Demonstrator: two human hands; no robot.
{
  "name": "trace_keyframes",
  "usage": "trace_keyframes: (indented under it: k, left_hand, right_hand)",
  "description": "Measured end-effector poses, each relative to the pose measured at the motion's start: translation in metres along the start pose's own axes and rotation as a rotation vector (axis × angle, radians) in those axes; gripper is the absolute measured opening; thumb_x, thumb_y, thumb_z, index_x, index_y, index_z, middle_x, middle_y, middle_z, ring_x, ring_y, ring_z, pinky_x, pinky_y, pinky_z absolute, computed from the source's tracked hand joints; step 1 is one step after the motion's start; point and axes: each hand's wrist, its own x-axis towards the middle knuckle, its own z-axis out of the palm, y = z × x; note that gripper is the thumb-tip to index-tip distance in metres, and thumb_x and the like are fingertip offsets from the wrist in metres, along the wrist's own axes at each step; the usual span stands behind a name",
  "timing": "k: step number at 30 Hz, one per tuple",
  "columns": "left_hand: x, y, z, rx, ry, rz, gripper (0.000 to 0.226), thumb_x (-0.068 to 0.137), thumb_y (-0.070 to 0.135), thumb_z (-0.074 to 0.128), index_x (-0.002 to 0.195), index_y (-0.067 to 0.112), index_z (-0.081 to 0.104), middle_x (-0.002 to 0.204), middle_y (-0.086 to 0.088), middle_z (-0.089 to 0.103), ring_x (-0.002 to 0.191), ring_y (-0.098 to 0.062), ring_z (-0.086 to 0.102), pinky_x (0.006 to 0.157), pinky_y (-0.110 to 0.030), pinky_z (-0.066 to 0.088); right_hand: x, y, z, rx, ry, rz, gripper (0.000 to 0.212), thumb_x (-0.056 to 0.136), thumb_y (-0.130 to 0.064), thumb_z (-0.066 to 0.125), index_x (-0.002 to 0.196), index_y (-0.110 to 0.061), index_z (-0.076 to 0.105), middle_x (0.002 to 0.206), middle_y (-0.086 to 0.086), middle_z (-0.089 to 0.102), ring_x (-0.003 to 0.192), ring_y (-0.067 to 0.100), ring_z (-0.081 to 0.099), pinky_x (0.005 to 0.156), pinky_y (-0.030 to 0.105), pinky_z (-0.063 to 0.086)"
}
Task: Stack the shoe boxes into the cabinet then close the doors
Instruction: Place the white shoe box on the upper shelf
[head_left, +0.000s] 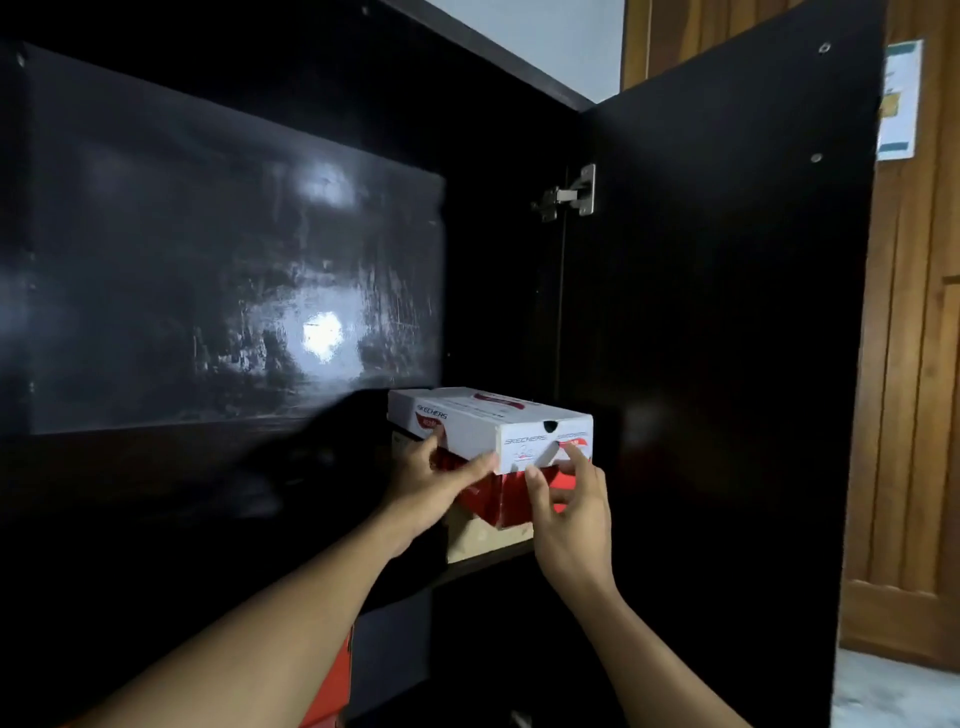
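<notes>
White-and-red shoe box (483, 421) is sitting atop a tan box (485, 540) at the shelf's (488, 567) front edge, beside the open right door (727, 312). Left hand (431, 483) is gripping its left side, and right hand (571, 514) is seemingly pinching the front end's lid edge.

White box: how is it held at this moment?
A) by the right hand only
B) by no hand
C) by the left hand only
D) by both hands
D: the left hand grips the white box at its left side, and the right hand pinches its front end.
</notes>
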Motion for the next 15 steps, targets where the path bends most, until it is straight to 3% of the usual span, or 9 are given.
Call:
trace_keyframes:
  k: [2, 4, 7, 12, 15]
  left_hand:
    - [0.002, -0.007, 0.008, 0.023, -0.015, 0.016, 0.096, 0.047, 0.068, 0.089, 0.131, 0.040, 0.054, 0.133, 0.010, 0.059, 0.121, -0.008, 0.058, 0.104, -0.037, 0.049]
    - [0.005, -0.007, 0.015, 0.111, 0.054, 0.023, 0.119, 0.048, 0.060, 0.093, 0.150, 0.033, 0.037, 0.147, 0.006, 0.042, 0.135, -0.014, 0.045, 0.112, -0.040, 0.041]
    - [0.015, -0.011, 0.022, 0.153, 0.104, 0.014, 0.117, 0.059, 0.042, 0.093, 0.155, 0.023, 0.029, 0.149, 0.000, 0.042, 0.136, -0.017, 0.045, 0.112, -0.036, 0.040]
    - [0.040, -0.030, 0.017, 0.154, 0.102, 0.009, 0.102, 0.068, 0.038, 0.088, 0.153, 0.022, 0.034, 0.147, 0.002, 0.050, 0.128, -0.014, 0.053, 0.109, -0.036, 0.045]
    - [0.052, -0.037, 0.013, 0.151, 0.091, -0.011, 0.102, 0.071, 0.038, 0.085, 0.155, 0.022, 0.030, 0.150, 0.000, 0.046, 0.132, -0.015, 0.050, 0.110, -0.030, 0.041]
  right_hand:
    - [0.010, 0.006, 0.005, -0.003, -0.016, 0.065, 0.071, 0.089, -0.038, 0.071, 0.149, -0.022, 0.036, 0.119, -0.008, 0.041, 0.086, 0.003, 0.061, 0.081, 0.020, 0.051]
    - [0.021, 0.014, 0.009, -0.037, -0.040, 0.105, 0.076, 0.086, -0.040, 0.074, 0.149, -0.019, 0.037, 0.120, -0.008, 0.037, 0.094, 0.006, 0.057, 0.088, 0.023, 0.046]
    - [0.034, 0.027, 0.017, -0.127, -0.076, 0.087, 0.074, 0.087, -0.041, 0.073, 0.149, -0.018, 0.040, 0.135, -0.002, 0.042, 0.108, 0.009, 0.053, 0.090, 0.023, 0.043]
    - [0.050, 0.043, 0.033, -0.189, -0.181, 0.036, 0.066, 0.094, -0.035, 0.064, 0.151, -0.019, 0.036, 0.143, 0.000, 0.042, 0.125, 0.016, 0.051, 0.107, 0.036, 0.044]
    - [0.058, 0.049, 0.042, -0.234, -0.282, 0.035, 0.064, 0.097, -0.023, 0.060, 0.153, -0.015, 0.032, 0.154, 0.001, 0.034, 0.131, 0.017, 0.047, 0.112, 0.031, 0.037]
